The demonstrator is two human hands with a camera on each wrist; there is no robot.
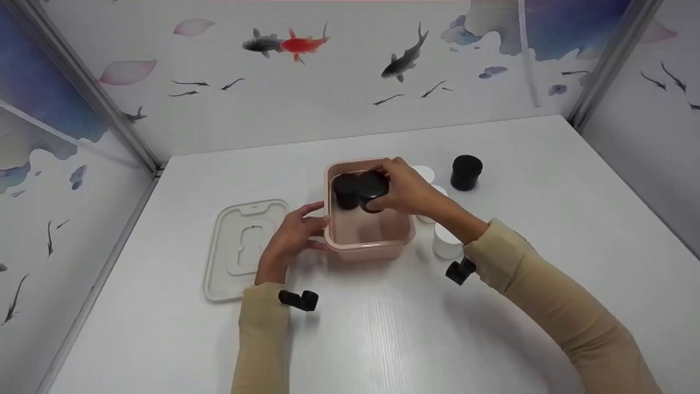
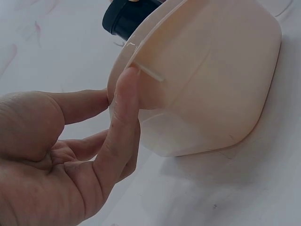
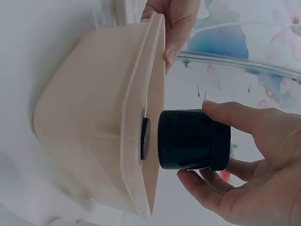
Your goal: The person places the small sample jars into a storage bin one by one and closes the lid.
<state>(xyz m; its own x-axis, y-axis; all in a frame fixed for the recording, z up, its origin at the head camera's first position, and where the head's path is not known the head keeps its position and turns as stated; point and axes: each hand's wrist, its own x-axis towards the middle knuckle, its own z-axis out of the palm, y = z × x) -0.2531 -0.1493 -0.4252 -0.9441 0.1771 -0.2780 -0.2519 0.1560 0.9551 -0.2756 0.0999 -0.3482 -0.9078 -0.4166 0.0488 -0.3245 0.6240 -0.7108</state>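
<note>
My right hand (image 1: pixel 407 189) grips a black lidded jar (image 3: pixel 193 140) by its lid end, thumb on one side and fingers on the other, over the open pink plastic container (image 3: pixel 87 113). Inside the container, a second black jar (image 1: pixel 346 191) stands toward the far left corner; only a dark piece of it shows past the rim in the right wrist view. On the container's left side, my left hand (image 2: pixel 70 155) holds the rim, with the thumb at its edge and a finger against the outer wall below.
A pale rectangular lid (image 1: pixel 220 268) lies on the table left of the container. Several white jars, one nearest me (image 1: pixel 447 243), stand along the container's right side. Farther right and back is another black jar (image 1: pixel 466 172). Printed panels (image 1: pixel 350 76) border the table.
</note>
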